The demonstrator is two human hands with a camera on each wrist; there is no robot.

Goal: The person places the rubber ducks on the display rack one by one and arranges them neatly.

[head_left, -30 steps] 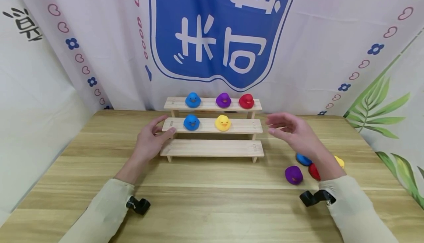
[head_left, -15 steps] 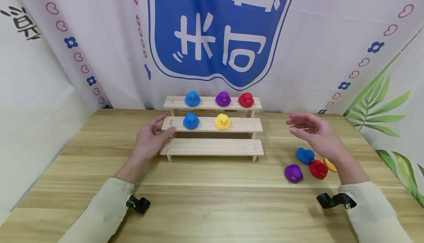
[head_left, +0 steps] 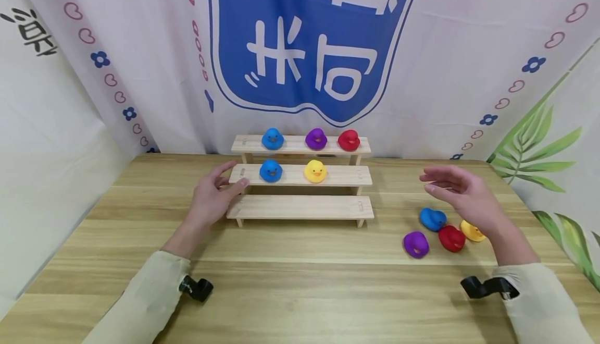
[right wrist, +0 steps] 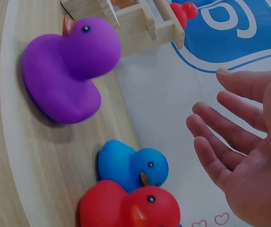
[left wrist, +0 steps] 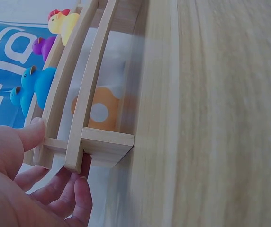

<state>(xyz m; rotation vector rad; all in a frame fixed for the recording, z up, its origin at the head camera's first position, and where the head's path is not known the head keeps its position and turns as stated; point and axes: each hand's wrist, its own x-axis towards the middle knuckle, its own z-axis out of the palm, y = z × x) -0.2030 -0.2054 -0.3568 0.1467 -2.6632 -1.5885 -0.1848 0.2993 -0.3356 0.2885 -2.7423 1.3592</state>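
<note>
A three-tier wooden display stand stands at the back of the table. My left hand holds its left end, the thumb on the middle tier and the fingers curled round the side, as the left wrist view shows. A blue duck and a yellow duck sit on that tier. My right hand hovers, fingers loosely bent with nothing in them, above a loose group: a blue duck, a red duck, a purple duck and a yellow duck, partly covered by the wrist.
Along the top tier sit another blue duck, a purple duck and a red duck. Behind the stand hangs a white curtain with a blue printed panel. The wood-grain table extends toward the front.
My right hand has moved right, away from the stand's right end to above the loose ducks, uncovering more of them. My left hand has kept its hold on the stand.
</note>
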